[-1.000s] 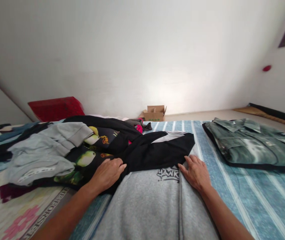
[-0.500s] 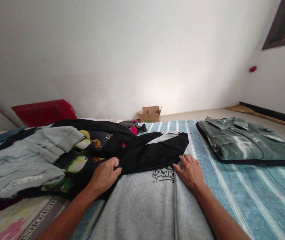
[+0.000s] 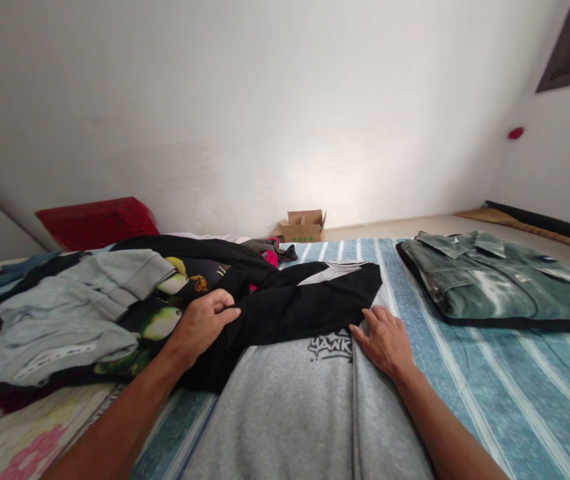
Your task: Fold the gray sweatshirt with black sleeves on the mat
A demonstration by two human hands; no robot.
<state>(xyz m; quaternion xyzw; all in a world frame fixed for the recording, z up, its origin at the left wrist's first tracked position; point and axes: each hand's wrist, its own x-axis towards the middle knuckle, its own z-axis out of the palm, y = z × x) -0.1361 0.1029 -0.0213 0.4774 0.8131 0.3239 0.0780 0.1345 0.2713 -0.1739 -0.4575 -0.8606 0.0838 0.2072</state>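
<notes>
A grey sweatshirt [image 3: 289, 407] with dark lettering lies in front of me, its right side folded inward. Its black sleeve [image 3: 309, 303] stretches across the upper part, over the chest and toward the left. Thumb and fingers of my left hand [image 3: 205, 327] are closed on the edge of that sleeve, near the clothes pile. My right hand [image 3: 383, 339] rests on the folded right edge of the sweatshirt, below the shoulder, fingers spread and touching the cloth. Part of the lettering is hidden under the fold.
Loose clothes, among them a grey garment [image 3: 65, 307], are heaped on the left. A folded green denim jacket [image 3: 495, 280] lies on the right of the blue striped sheet [image 3: 455, 373]. Behind stand a cardboard box [image 3: 305, 228] and a red object [image 3: 97, 223] against the wall.
My left hand has moved a little left and up, drawing the sleeve out straighter to the left. My right hand stays at the folded edge. The view has shifted slightly.
</notes>
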